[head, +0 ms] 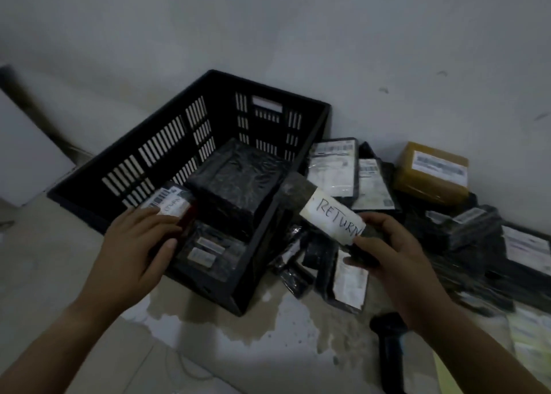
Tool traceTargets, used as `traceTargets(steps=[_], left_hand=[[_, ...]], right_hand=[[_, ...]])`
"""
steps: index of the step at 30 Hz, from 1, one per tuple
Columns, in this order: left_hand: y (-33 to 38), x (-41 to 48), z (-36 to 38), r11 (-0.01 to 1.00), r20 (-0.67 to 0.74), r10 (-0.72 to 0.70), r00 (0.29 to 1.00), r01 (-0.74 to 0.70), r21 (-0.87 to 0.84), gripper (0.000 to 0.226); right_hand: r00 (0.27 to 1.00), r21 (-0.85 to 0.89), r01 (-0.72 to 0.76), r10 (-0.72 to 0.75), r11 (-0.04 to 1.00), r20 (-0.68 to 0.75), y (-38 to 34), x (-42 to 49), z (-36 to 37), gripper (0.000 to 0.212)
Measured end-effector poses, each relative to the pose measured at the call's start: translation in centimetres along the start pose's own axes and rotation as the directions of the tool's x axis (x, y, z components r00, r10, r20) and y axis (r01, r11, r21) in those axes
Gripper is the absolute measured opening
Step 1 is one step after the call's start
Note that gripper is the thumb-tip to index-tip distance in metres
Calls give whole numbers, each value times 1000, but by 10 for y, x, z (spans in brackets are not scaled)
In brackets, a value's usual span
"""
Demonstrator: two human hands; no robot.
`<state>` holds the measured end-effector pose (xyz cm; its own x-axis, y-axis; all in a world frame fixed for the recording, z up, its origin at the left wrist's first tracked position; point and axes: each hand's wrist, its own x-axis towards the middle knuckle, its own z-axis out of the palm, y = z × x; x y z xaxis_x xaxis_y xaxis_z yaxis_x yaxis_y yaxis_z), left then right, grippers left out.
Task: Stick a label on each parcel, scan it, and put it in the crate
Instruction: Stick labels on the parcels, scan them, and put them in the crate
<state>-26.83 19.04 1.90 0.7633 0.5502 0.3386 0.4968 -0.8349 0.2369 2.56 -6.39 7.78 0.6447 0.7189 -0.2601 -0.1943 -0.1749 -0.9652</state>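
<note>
1. The left hand (137,244) grips a small parcel (171,205), fingers wrapped round its near end. The parcel hangs just over the near-left rim of the black crate (125,167), with a barcode sticker and some handwriting on its top.
2. The right hand (387,244) pinches the near end of a dark parcel (298,189). Its white label (334,217) reads "RETURN". The parcel juts left and away from the fingers, above the crate's right rim.
3. Both parcels look labelled to me, so I'd say the step in hand is putting them in the crate. The left one would likely go first, since it is already over the opening, and that only calls for lowering it and letting go.
4. A big wrapped parcel (235,181) already sits in the crate, with flatter ones on its near side.
5. The scanner (387,358) lies on the floor, near, just under the right wrist, and neither hand touches it. I cannot tell whether the "RETURN" parcel has been scanned. If not, one hand must be freed to pick the scanner up.
6. A pile of parcels (465,232) waits on the right, against the wall.
</note>
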Motion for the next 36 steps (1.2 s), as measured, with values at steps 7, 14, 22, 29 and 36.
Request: traceTargets(steps=[7, 14, 22, 29, 36], left_hand=[[0, -3, 12, 1000, -91, 9, 996, -10, -15, 47], [-5, -2, 20, 999, -164, 3, 986, -9, -37, 49], [-5, -1, 24, 999, -199, 2, 980, -9, -34, 53], [-4, 0, 24, 999, -203, -5, 979, -2, -33, 52], [-3, 1, 23, 1000, -210, -2, 978, -3, -27, 46]], right_hand=[[896, -569, 432, -263, 700, 356, -48, 76, 86, 27], [811, -812, 497, 169, 305, 560, -19, 151, 184, 32], [762, -972, 122, 608, 202, 222, 41, 185, 216, 39], [786, -840, 468, 564, -275, 254, 54, 185, 231, 35], [733, -751, 570, 620, -334, 281, 65, 189, 236, 46]])
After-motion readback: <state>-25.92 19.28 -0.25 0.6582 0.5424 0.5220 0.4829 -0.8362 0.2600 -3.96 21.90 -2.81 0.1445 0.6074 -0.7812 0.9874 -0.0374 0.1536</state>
